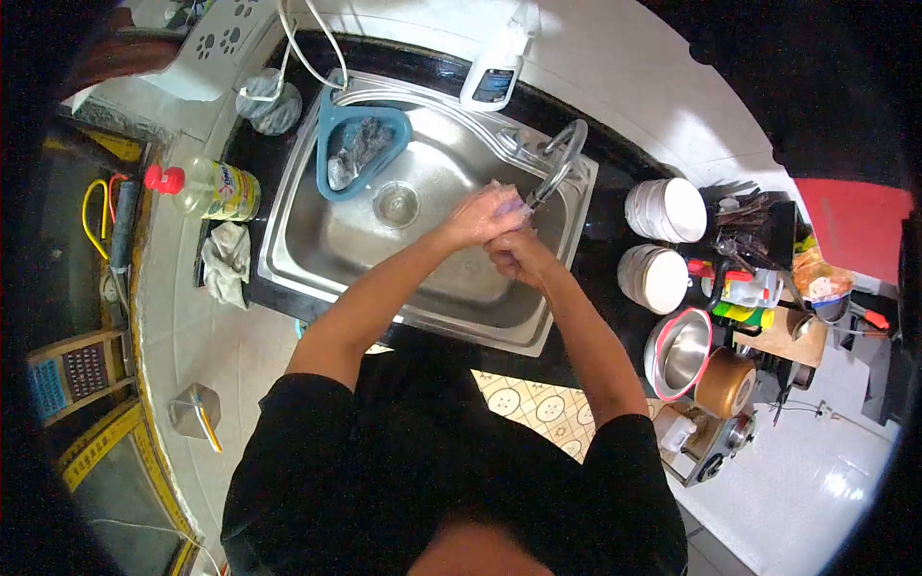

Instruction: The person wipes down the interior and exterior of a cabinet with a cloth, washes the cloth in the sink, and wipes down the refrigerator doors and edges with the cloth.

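Left hand [486, 216] and right hand [520, 256] meet closely, any contents indeterminable, beside the faucet [561, 173] over the sink [384, 254]; the faucet, presumably rigid and slippery when wet, affords grip at its curved neck

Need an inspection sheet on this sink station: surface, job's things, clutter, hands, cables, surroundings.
Surface: black counter around a steel sink.
Job's things: faucet over the sink, hands at its outlet; water flow not clear.
Clutter: blue basket in the sink's corner, crumpled grey material inside; white bottle behind; red-capped bottle and cloth beyond the left rim; two white stacks and a metal bowl to the right.
Hands: left and right pressed together over the sink; anything between them cannot be told.
Cables: white loop near the basket, cord or hose unclear.
Surroundings: patterned floor below, pale wall behind.
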Available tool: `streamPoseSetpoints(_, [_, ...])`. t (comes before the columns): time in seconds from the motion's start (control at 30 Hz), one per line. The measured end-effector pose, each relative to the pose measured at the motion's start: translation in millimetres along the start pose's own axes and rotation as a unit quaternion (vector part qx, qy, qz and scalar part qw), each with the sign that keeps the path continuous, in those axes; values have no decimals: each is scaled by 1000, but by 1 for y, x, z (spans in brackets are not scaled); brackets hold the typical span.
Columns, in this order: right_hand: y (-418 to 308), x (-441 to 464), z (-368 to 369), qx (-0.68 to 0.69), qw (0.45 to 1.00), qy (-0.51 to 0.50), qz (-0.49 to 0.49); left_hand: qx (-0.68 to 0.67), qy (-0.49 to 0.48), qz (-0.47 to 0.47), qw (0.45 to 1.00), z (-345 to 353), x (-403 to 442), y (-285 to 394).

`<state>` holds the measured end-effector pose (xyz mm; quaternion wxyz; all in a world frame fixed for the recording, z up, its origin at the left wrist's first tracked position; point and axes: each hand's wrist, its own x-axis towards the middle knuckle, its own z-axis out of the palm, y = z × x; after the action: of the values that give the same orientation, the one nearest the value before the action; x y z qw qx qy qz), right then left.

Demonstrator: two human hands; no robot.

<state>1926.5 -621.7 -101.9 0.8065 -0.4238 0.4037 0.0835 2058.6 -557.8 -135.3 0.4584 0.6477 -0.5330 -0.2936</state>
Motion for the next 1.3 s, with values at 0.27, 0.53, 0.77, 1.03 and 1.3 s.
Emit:
streamPoseSetpoints(0.27, [4, 9, 10, -425, 827, 176, -322, 52, -48, -206, 976, 5, 11, -3])
streamPoseSetpoints(0.53, [-1, 5, 4, -440, 734, 241, -457, -131, -19, -336, 933, -31, 18, -27])
streamPoseSetpoints(0.77, [34, 27, -54, -258, 906, 156, -295, -212, 117, -238, 941, -33, -10, -47])
streamPoseSetpoints(1.03, [-1, -6, -36, -161, 952, 199, -168, -323, 218, -211, 896, -36, -49, -57])
streamPoseSetpoints(1.3, [5, -9, -12, -37, 958, 122, -256, 233, 36, -302, 924, -33, -92, -61])
